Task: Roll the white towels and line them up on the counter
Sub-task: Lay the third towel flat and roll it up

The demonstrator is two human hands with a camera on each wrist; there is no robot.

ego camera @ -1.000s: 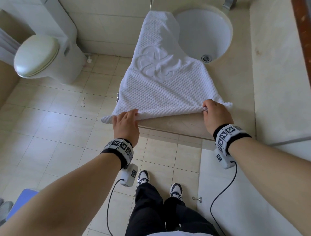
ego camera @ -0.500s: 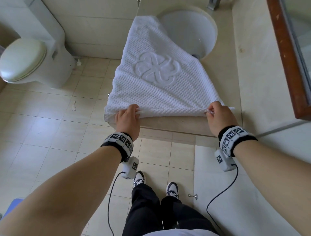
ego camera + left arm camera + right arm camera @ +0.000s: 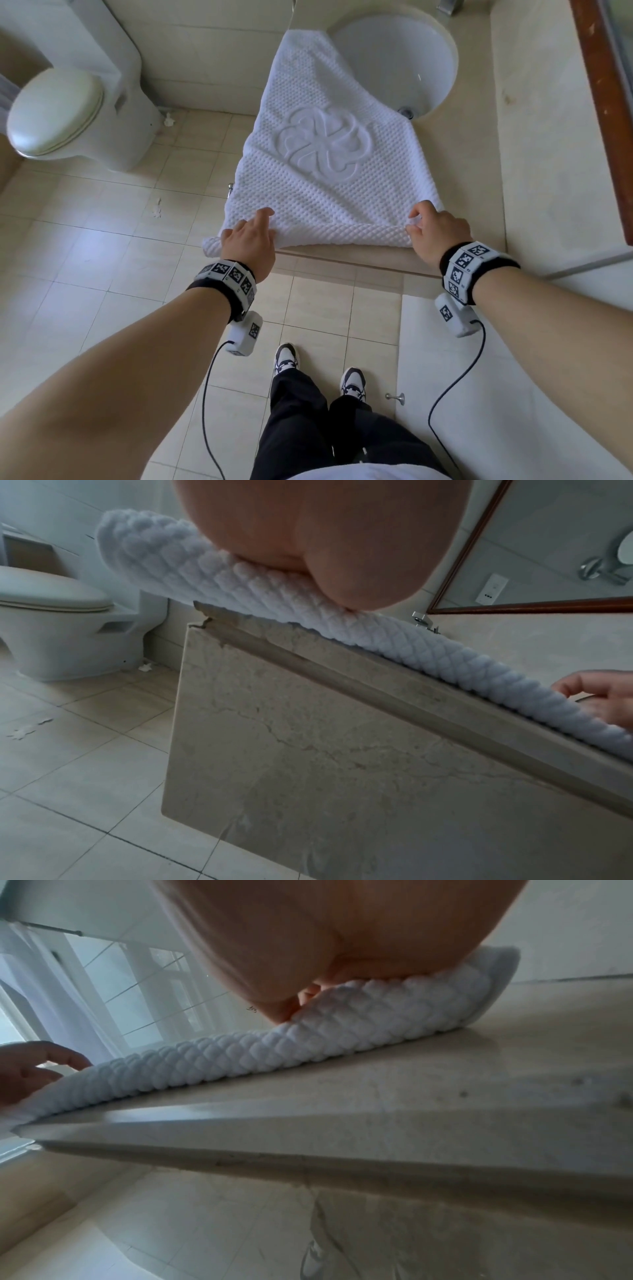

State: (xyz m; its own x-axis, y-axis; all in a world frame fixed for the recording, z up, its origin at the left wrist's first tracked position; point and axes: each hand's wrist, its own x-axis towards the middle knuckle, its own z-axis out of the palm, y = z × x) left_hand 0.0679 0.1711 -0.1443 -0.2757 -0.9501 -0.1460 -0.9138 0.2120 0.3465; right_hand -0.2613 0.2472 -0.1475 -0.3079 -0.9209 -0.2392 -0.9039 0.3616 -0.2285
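Note:
A white waffle towel (image 3: 318, 144) with a raised flower motif lies on the beige counter (image 3: 472, 154), its far corner over the sink (image 3: 404, 58). Its near edge is turned into a thin roll (image 3: 342, 234) along the counter's front edge; the left end hangs past the corner. My left hand (image 3: 255, 224) rests on the roll's left part with fingers stretched forward over it. My right hand (image 3: 416, 224) pinches the roll's right end with curled fingers. The left wrist view shows the roll (image 3: 274, 588) under my palm; the right wrist view shows the same roll (image 3: 308, 1039) on the counter top (image 3: 445, 1074).
A white toilet (image 3: 58, 109) stands left of the counter on the tiled floor. A wood-framed mirror (image 3: 603, 102) runs along the right wall above the counter. My feet (image 3: 286, 356) are below the counter's front edge. A tap (image 3: 423, 619) is beyond the towel.
The near edge, held flat a second ago, is now turned over into a thin roll. Both hands have moved slightly forward onto it, and the left fingers have stretched out.

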